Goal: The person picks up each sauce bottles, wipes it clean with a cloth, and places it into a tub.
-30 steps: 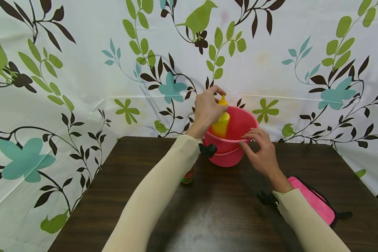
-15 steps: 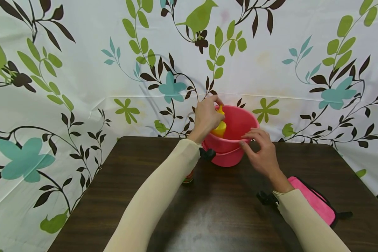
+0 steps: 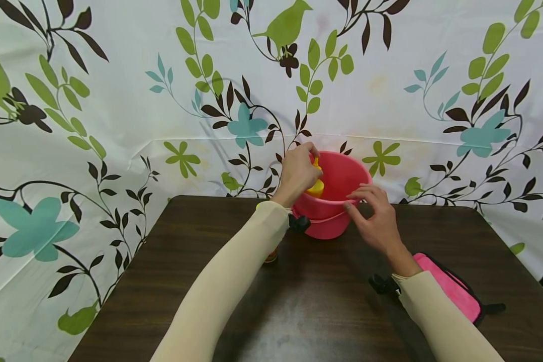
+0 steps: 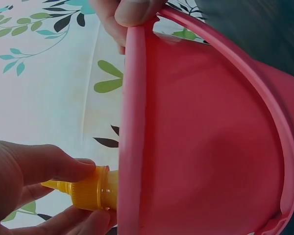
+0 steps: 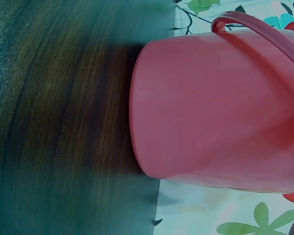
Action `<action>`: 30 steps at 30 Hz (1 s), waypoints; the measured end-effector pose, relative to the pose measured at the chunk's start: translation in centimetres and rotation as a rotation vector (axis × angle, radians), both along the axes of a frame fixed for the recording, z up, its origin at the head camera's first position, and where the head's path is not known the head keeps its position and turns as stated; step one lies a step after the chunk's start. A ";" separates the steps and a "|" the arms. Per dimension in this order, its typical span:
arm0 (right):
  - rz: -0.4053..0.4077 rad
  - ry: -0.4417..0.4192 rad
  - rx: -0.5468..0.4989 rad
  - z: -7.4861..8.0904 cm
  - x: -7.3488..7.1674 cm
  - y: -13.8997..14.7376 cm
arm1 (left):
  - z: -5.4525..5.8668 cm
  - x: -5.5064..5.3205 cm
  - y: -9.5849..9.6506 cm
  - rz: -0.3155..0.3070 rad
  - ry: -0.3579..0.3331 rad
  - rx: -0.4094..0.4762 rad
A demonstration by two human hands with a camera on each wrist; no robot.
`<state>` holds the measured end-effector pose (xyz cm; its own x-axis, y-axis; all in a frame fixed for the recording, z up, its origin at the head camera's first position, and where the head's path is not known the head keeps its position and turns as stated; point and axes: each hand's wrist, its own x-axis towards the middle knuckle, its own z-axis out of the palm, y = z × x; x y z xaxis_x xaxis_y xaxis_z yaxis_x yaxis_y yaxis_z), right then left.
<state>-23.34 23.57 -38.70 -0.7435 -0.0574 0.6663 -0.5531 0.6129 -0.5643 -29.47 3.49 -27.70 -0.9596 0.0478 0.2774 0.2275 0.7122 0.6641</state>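
Note:
Inside a pink bucket (image 3: pixel 328 221) stands a yellow squeeze bottle (image 3: pixel 317 188), its lower part hidden by the bucket wall. My left hand (image 3: pixel 296 171) pinches the bottle by its ribbed cap (image 4: pixel 90 188), as the left wrist view shows close up. On the bucket's near right rim rests my right hand (image 3: pixel 375 218), thumb outside and fingers over the edge, gripping it. The bucket sits upright on the table, its handle (image 5: pixel 264 27) hanging down the side. In the right wrist view the bucket wall fills much of the picture.
A pink pouch with black trim (image 3: pixel 452 289) lies on the dark wooden table (image 3: pixel 326 306), partly under my right forearm. A small can-like item (image 3: pixel 271 256) is mostly hidden behind my left sleeve. A patterned cloth (image 3: pixel 199 166) hangs right behind the table.
My left hand has lowered the yellow bottle deeper into the bucket, most of it in the first half second. The right hand stays on the rim.

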 end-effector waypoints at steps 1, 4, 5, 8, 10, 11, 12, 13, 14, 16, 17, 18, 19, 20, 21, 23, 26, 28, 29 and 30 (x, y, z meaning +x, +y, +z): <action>0.001 0.001 0.000 0.0 0.0 0.0 | -0.1 0.0 0.0 0.000 0.000 -0.004; 0.006 0.006 0.000 0.0 0.0 0.0 | -0.2 -0.1 0.1 -0.003 -0.005 -0.015; 0.007 0.011 0.001 0.0 0.0 0.0 | -0.3 0.0 0.2 -0.005 -0.010 -0.016; 0.009 0.024 0.003 0.0 0.0 -0.1 | -0.3 -0.1 0.2 -0.004 -0.029 -0.035; 0.013 0.031 0.005 0.0 0.0 -0.1 | -0.1 -0.1 0.1 0.011 -0.028 -0.036; 0.017 0.031 0.006 0.0 0.0 -0.2 | 0.0 -0.1 0.0 0.021 -0.027 -0.035; 0.019 0.029 0.007 0.0 0.0 -0.2 | 0.2 -0.1 -0.1 0.030 -0.023 -0.029; 0.019 0.028 0.009 0.0 0.0 -0.2 | 0.4 -0.1 -0.2 0.039 -0.016 -0.025; 0.018 0.029 0.011 0.0 0.0 -0.3 | 0.6 -0.1 -0.2 0.043 -0.007 -0.023; 0.017 0.025 0.015 0.0 0.0 -0.3 | 1.0 0.0 -0.3 0.043 -0.003 -0.029; 0.015 0.021 0.017 0.0 0.0 -0.3 | 1.2 0.0 -0.3 0.040 -0.007 -0.040; 0.012 0.020 0.017 0.0 0.0 -0.3 | 1.3 0.1 -0.3 0.036 -0.009 -0.049; 0.011 0.018 0.016 0.0 0.0 -0.3 | 1.4 0.1 -0.2 0.032 -0.011 -0.062; 0.011 0.016 0.015 0.0 0.0 -0.2 | 1.5 0.2 -0.2 0.028 -0.016 -0.070; 0.012 0.014 0.015 0.0 0.0 -0.2 | 1.6 0.3 -0.2 0.029 -0.019 -0.073; 0.013 0.012 0.013 0.0 0.0 -0.1 | 1.7 0.4 -0.1 0.031 -0.022 -0.085; 0.016 0.015 0.005 0.0 0.0 0.0 | 1.8 0.6 0.0 0.032 -0.021 -0.111; 0.019 0.018 0.002 0.0 0.0 0.0 | 1.8 0.7 0.0 0.038 -0.026 -0.140; 0.021 0.016 0.000 0.0 0.0 0.0 | 1.7 0.7 -0.1 0.042 -0.027 -0.158; 0.021 0.017 0.001 0.0 0.0 0.1 | 1.7 0.7 -0.1 0.047 -0.030 -0.173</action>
<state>-23.36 23.62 -38.71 -0.7307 -0.0737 0.6787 -0.5752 0.6019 -0.5540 -28.75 3.36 -26.03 -0.9695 0.0476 0.2403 0.1736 0.8256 0.5369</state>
